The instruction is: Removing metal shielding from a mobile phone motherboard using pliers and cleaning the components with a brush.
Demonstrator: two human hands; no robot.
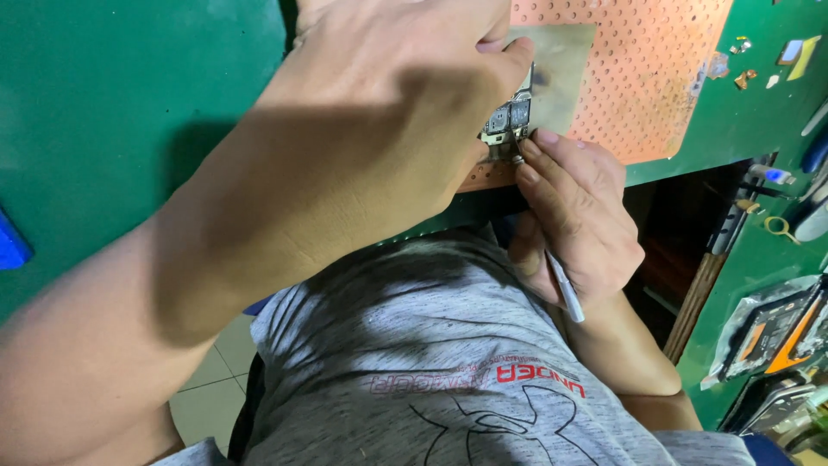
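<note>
Two hands are meeting over the small grey circuit board [509,116]: I am seeing my left hand [379,112] pinching its edge between the fingers, while my right hand [573,216] is gripping slim metal tweezers [565,289], tip touching the board just beyond those fingers, above the orange perforated mat [642,78] on the green counter [103,103].

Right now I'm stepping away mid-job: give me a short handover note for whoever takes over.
Left hand: pinches the small circuit board at the near edge of the orange perforated mat.
Right hand: has a slim metal tool in its grip, tip at the board's lower edge.
Done: board is on the mat, a thin metal sheet beside it.
Left: the tip's work is hidden; cannot tell its progress.
</note>
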